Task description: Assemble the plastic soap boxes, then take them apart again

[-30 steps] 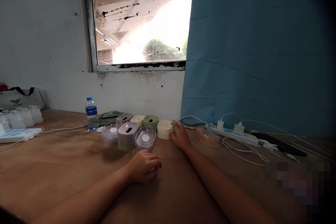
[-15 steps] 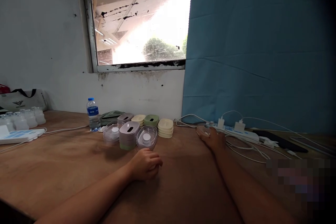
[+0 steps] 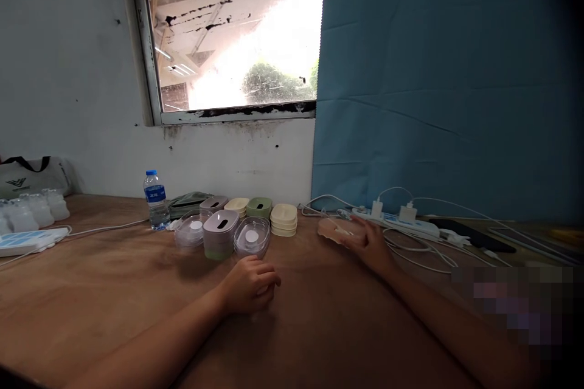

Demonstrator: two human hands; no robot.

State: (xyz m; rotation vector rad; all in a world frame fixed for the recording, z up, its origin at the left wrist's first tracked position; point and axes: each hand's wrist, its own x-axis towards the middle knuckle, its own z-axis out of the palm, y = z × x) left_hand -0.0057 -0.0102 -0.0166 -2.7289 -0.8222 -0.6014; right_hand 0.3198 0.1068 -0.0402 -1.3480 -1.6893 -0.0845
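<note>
My left hand [image 3: 255,284] rests on the brown tabletop with its fingers loosely curled, and nothing shows in them. Just beyond it stand stacked clear plastic lids [image 3: 252,237] and a stack of lilac slotted boxes [image 3: 221,234], green at the base. Farther right, my right hand [image 3: 371,246] has thumb and fingers around the right end of a flat, see-through plastic piece [image 3: 333,230]; its exact kind is unclear. A stack of cream containers [image 3: 283,220] stands to the left of that piece. A green slotted box [image 3: 259,208] and more cream containers [image 3: 237,205] are behind.
A water bottle [image 3: 156,200] stands left of the containers, beside a dark green pouch [image 3: 189,203]. White cables and a power strip [image 3: 422,229] lie at right, near a black flat object [image 3: 474,236]. Small white bottles [image 3: 36,209] and another power strip [image 3: 31,241] are at left.
The see-through piece, mostly covered by my right hand before, now extends to the left of it. My left hand stays almost still. The view has shifted slightly.
</note>
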